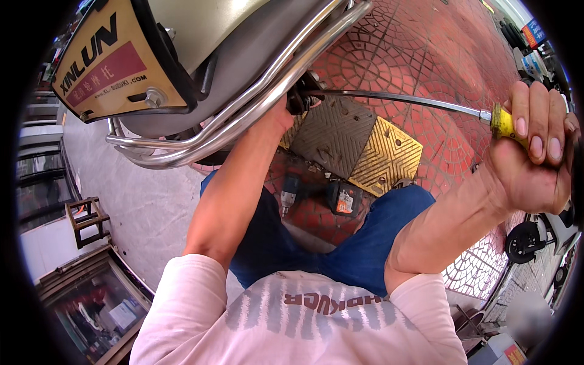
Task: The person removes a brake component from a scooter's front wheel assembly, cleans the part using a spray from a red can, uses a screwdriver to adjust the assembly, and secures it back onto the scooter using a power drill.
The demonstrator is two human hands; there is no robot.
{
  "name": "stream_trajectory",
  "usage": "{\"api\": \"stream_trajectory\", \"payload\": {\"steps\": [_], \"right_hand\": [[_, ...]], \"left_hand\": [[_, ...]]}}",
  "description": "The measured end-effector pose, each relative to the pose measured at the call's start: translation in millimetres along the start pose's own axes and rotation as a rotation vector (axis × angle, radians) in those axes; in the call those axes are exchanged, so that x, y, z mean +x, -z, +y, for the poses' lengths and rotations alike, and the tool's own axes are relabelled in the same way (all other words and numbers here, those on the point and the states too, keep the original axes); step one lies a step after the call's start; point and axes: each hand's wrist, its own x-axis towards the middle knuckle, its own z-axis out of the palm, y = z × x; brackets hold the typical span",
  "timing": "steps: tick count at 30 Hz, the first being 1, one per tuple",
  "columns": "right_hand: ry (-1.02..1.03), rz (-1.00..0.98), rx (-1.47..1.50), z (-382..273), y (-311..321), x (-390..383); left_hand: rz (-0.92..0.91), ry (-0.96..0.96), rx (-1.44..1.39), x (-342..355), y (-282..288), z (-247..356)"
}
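Observation:
My right hand (529, 140) is closed around the yellow handle of a long screwdriver (413, 100), held out at the far right. Its metal shaft runs leftward to dark parts beneath the chrome rail (255, 112) of a motorcycle or scooter, where the tip is hidden. My left hand (283, 115) reaches in under that rail, beside the dark parts at the shaft's far end. The rail and the wrist hide its fingers, so I cannot tell what they grip. Above the rail is the vehicle's grey body (207, 91), with a tan plate (109, 61) fastened at its left end.
A black and yellow rubber ramp (389, 155) lies on red patterned paving in front of me. Between my knees are a cordless power tool (291, 190) and a black battery block (345, 198). A small wooden stool (88, 222) stands left, near a glass case (97, 304).

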Motion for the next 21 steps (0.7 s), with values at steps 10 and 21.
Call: {"api": "stream_trajectory", "payload": {"steps": [10,21], "right_hand": [[0.032,-0.254,0.113,-3,3,10],[0.141,0.468,-0.231,-2,-40,5]], "left_hand": [[0.015,-0.069,0.093,23,24,-8],[-0.081,-0.051,-0.114,42,32,-17]]}}
